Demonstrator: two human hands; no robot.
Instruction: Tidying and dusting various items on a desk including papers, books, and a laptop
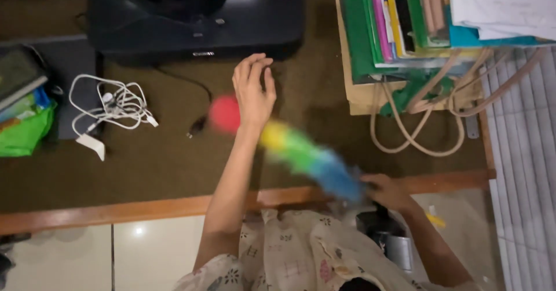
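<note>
My right hand (pixel 387 191) grips the handle end of a rainbow-coloured feather duster (pixel 301 155). The duster is blurred; it runs up and left from blue through green and yellow to a red tip near 388,235. My left hand (pixel 253 89) is stretched forward over the brown desk surface (pixel 174 163), fingers together and slightly bent, holding nothing. The left wrist crosses in front of the duster's red and yellow part. Just beyond the left fingertips stands a black printer (pixel 197 18).
A tangle of white cables (pixel 113 106) with a plug lies at the left, beside green and blue items (pixel 26 126). A black cable end (pixel 197 126) lies near the duster tip. Stacked colourful folders and a bag with beige handles (pixel 417 123) fill the right. Window blinds (pixel 521 152) at far right.
</note>
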